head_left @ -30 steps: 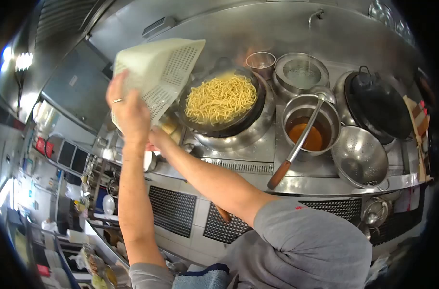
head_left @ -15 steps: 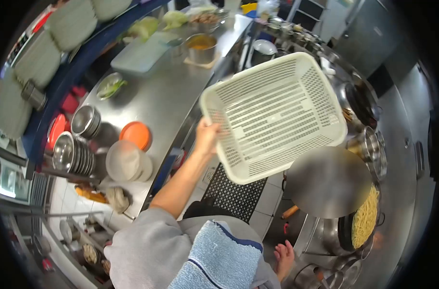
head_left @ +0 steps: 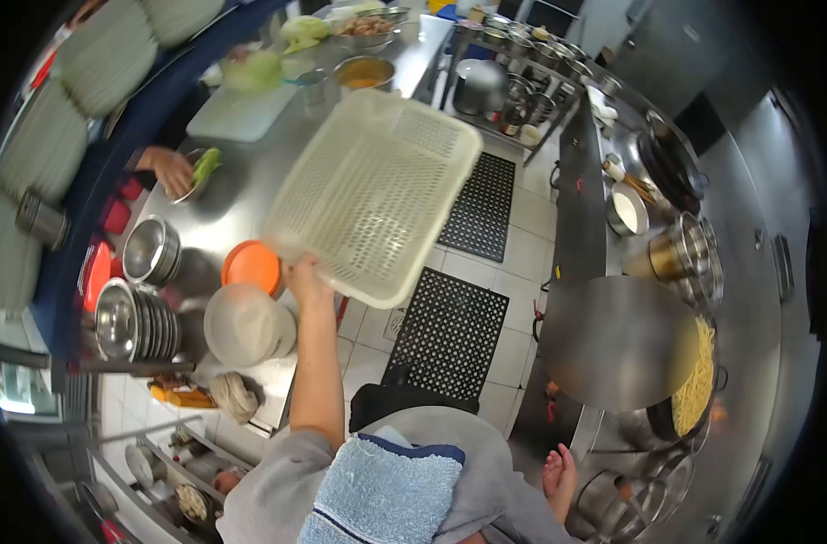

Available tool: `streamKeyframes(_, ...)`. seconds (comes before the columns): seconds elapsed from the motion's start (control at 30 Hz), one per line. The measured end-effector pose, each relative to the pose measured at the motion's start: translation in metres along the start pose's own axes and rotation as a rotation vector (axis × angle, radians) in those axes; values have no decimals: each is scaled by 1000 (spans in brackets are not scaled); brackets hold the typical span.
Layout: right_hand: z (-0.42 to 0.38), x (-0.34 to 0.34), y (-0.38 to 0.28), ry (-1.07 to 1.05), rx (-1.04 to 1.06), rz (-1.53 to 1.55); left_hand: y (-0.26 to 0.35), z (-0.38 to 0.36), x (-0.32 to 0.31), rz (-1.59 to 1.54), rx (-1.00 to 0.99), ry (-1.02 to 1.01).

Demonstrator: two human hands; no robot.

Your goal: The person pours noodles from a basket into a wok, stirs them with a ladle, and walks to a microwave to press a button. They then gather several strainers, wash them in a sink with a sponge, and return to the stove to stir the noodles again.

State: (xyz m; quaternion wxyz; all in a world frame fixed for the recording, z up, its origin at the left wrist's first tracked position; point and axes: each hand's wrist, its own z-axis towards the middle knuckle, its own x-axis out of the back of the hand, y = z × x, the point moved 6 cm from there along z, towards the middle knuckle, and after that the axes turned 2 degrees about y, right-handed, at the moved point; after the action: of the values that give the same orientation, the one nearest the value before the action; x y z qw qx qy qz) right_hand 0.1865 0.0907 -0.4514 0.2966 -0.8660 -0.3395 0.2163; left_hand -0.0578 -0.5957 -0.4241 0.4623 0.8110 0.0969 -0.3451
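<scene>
A cream perforated plastic basket is tilted in front of me, over the steel counter's edge and the aisle. My left hand grips its near left rim, fingers closed around it. Nothing shows inside the basket. My right hand hangs low at my side with loosely bent fingers and holds nothing. Several steel pots stand close beyond it. Just left of my left hand lie an orange lid and a translucent tub with pale contents.
Steel bowls are stacked on the left counter. Another person's hand is at a bowl with green leaves. Yellow noodles sit at the right cooking station, partly behind a grey blurred patch. Black mats cover the aisle floor.
My left hand has swung the basket left toward the counter, tilting it differently. Another person's hand has appeared at the leafy bowl. My right hand has shifted slightly right.
</scene>
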Motion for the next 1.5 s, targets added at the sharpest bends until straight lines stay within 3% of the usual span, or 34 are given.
streamKeyframes(0.2, -3, 48, 9, 65, -15, 380, 3, 46, 10, 74, -96, 182)
streamKeyframes(0.33, -28, 53, 13, 32, 120, 774, 16, 78, 3, 380, -206, 160)
streamKeyframes(0.4, -45, 53, 10, 113, 220, 835, 31, 71, -24, 706, -453, 121)
streamKeyframes(0.5, -44, 73, 7, 133, 370, 997, 33, 4, -103, 1058, -1048, 66)
streamKeyframes(0.57, -55, 73, -15, 224, 469, 1038, 22, -78, -157, 1021, -1453, -141)
streamKeyframes(0.63, -63, 66, -42, 226, 573, 1145, -15, -147, -203, 967, -1542, -565)
streamKeyframes(0.67, -65, 59, -56, 214, 615, 1199, -46, -188, -230, 963, -1432, -836)
streamKeyframes(0.7, -71, 50, -73, 225, 654, 1189, -90, -236, -256, 1108, -796, -1010)
streamKeyframes(0.73, -80, 41, -91, 235, 685, 1171, -143, -251, -259, 1067, -910, -1340)
streamKeyframes(0.77, -82, 39, -105, 238, 716, 1141, -197, -275, -253, 1019, -541, -1561)
streamKeyframes(0.8, -78, 47, -109, 316, 762, 1105, -247, -310, -236, 1030, 23, -1608)
streamKeyframes(0.83, -75, 57, -109, 390, 799, 1069, -285, -342, -216, 1289, 95, -1796)
streamKeyframes(0.9, -69, 71, -109, 519, 882, 994, -373, -382, -132, 1294, 923, -1640)
streamKeyframes(0.93, -73, 82, -109, 586, 932, 950, -381, -412, -106, 1432, 1164, -1609)
streamKeyframes(0.97, -78, 88, -113, 661, 995, 905, -388, -442, -88, 1384, 1530, -1597)
streamKeyframes(1.03, -87, 79, -125, 645, 1054, 979, -405, -461, -61, 1413, 1788, -1261)
streamKeyframes(1.1, -95, 65, -138, 642, 1123, 952, -432, -450, -59, 1421, 1649, -1384)
streamKeyframes(1.13, -99, 52, -135, 642, 1155, 892, -422, -444, -89, 1487, 1362, -1460)
streamKeyframes(1.23, -119, 2, -151, 678, 1088, 650, -432, -396, -159, 1570, 1156, -1573)
streamKeyframes(1.3, -132, -26, -180, 713, 1034, 459, -447, -359, -188, 1646, 1159, -1741)
streamKeyframes(1.37, -132, -17, -196, 823, 1051, 415, -458, -329, -211, 1683, 1084, -1853)
streamKeyframes(1.43, -144, -34, -221, 1108, 899, 213, -472, -302, -232, 1738, 924, -1934)
streamKeyframes(1.5, -151, -52, -247, 1022, 830, 90, -480, -293, -250, 1746, 781, -2011)
